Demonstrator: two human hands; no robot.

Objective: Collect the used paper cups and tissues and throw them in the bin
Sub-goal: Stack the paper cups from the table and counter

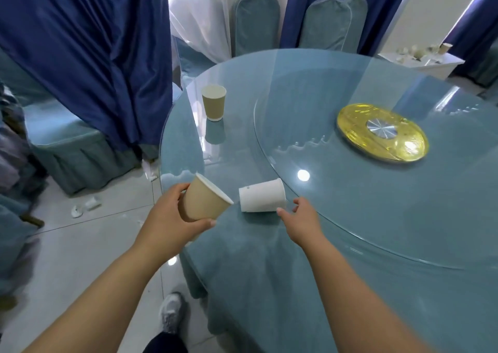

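Observation:
My left hand point(172, 217) grips a brown paper cup point(204, 201), tilted with its mouth toward the upper right, just above the near edge of the round table point(269, 271). A white paper cup point(262, 195) lies on its side on the table, right of the brown one. My right hand point(301, 219) is at its open end, thumb and fingers spread and just short of the rim. A second brown cup point(213, 102) stands upright farther back near the table's left edge. No bin is in view.
A glass turntable point(377, 191) with a gold hub point(382, 133) covers most of the table. Covered chairs point(256, 21) stand behind it and one point(75, 147) at the left. Crumpled tissues point(86, 207) lie on the tiled floor. A side table point(425, 62) at the far right holds litter.

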